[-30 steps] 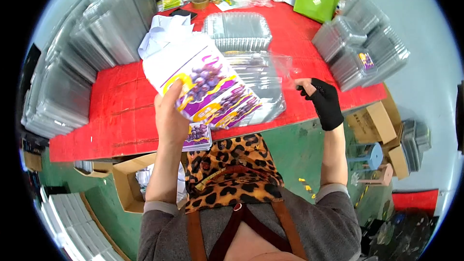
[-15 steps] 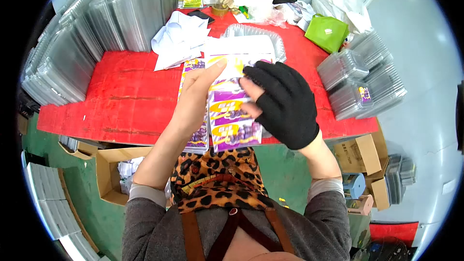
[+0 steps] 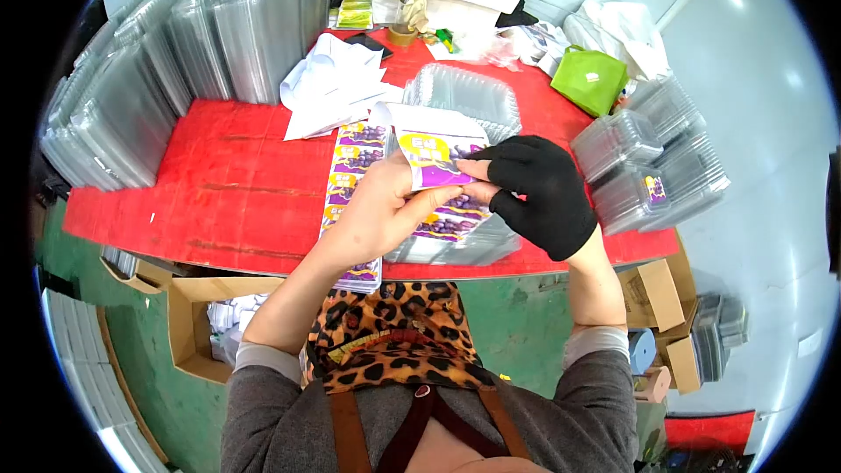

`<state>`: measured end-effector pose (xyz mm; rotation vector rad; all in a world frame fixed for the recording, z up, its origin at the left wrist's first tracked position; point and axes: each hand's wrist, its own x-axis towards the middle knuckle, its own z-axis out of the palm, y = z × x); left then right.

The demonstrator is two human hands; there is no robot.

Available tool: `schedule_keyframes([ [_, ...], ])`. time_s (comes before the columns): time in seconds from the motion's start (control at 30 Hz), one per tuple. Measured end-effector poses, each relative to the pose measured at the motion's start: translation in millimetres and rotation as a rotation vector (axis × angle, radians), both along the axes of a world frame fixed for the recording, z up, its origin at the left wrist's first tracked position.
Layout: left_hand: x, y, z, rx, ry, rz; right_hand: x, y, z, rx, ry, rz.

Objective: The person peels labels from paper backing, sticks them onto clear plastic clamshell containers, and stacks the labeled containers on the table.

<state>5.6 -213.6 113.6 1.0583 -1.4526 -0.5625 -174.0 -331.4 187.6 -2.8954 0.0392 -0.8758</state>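
Both hands meet over a sheet of purple and yellow grape labels (image 3: 429,151) above the table's front edge. My left hand (image 3: 381,215), bare, is closed on the sheet's left side, its thumb lying across the labels. In a black fingerless glove, my right hand (image 3: 539,197) pinches the right edge of a label between thumb and fingertips. Part of the sheet bends up there; whether that label has come off the backing I cannot tell. Beneath is a stack of clear plastic boxes (image 3: 469,251). A pile of label sheets (image 3: 357,158) lies to the left, partly under my left forearm.
Tall stacks of clear plastic trays (image 3: 254,35) line the table's left side. More clear containers (image 3: 644,144) stand at the right, near a green bag (image 3: 589,81). White paper (image 3: 328,79) lies at the back of the red table (image 3: 236,175). A cardboard box (image 3: 194,333) stands below.
The label sheet has tilted and moved up, uncovering the clear boxes beneath it. My left hand has moved down and right, and my right fingers have closed on a label's edge.
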Motion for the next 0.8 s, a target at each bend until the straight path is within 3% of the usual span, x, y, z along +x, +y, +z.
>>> schedule_keyframes([
  [0.1, 5.5, -2.6, -5.5, -0.052, -0.157, 0.022, -2.5, -4.5, -2.7, 0.110, 0.029, 0.030],
  [0.2, 10.1, 3.1, 9.1, -0.005, -0.289, 0.040, -25.5, 0.7, 23.3, 0.492, -0.066, -0.150],
  [0.27, 13.7, -0.6, -1.8, 0.020, -0.059, -0.014, -53.8, -11.1, 34.1, 0.520, -0.460, -0.258],
  [0.33, 27.8, -4.0, -10.3, 0.161, 0.211, -0.041, -83.1, -18.6, 35.5, 0.527, -0.710, -0.139],
  [0.4, 38.6, -22.7, 4.1, 0.175, 1.001, -0.246, -116.2, -35.3, 9.7, 0.450, -0.720, -0.058],
  [0.43, 45.9, -30.3, 12.9, 0.141, 1.113, -0.355, -111.0, -32.0, 13.9, 0.548, -0.508, 0.348],
  [0.47, 47.8, -30.8, 28.3, 0.102, 1.223, -0.462, -110.6, -30.6, 7.7, 0.588, -0.386, 0.475],
  [0.5, 39.3, -25.0, 43.0, 0.151, 1.436, -0.320, -108.2, -28.2, 5.6, 0.595, -0.222, 0.534],
  [0.6, 33.7, -28.7, 54.0, 0.076, 1.461, -0.280, -101.3, -7.8, -24.1, 0.505, -0.082, 0.214],
  [0.67, 32.5, -31.2, 54.0, 0.065, 1.440, -0.293, -79.0, 1.9, -49.9, 0.072, -0.135, -0.053],
  [0.73, 31.5, -32.7, 52.5, 0.071, 1.430, -0.282, -64.0, -1.6, -76.3, -0.209, -0.109, -0.132],
  [0.8, 31.9, -33.8, 51.4, 0.080, 1.428, -0.252, -50.2, -5.0, -94.1, -0.233, -0.118, -0.113],
])
